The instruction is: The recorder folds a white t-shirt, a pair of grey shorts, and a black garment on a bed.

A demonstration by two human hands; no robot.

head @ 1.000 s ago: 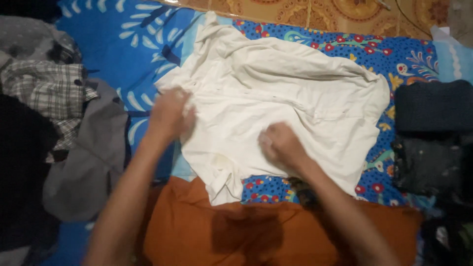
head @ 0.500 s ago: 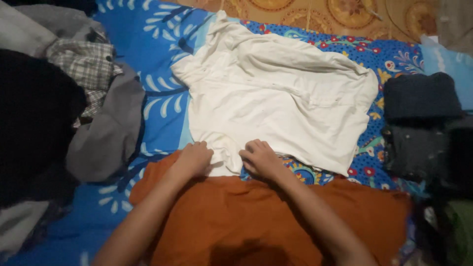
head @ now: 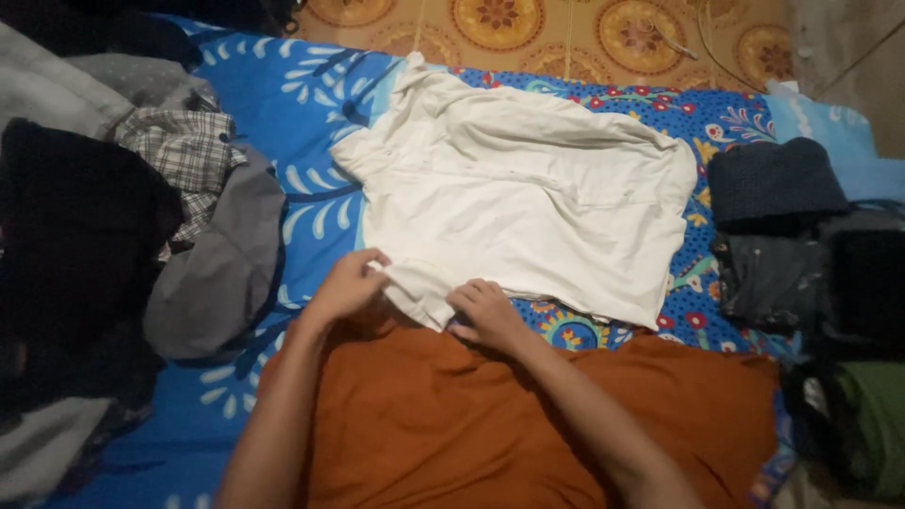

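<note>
The white garment (head: pixel 518 212) lies spread flat on the blue patterned sheet (head: pixel 283 104), its near edge just above the orange cloth (head: pixel 452 424). The left hand (head: pixel 347 283) pinches that near edge between closed fingers, and the right hand (head: pixel 485 311) grips the same hem just beside it. A heap of grey and checked clothes (head: pixel 189 207) sits at the left, dark folded stacks (head: pixel 782 226) at the right.

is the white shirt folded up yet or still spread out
Mostly spread out: the white shirt lies flat and wrinkled on the blue sheet, both hands pinching its near edge.
</note>
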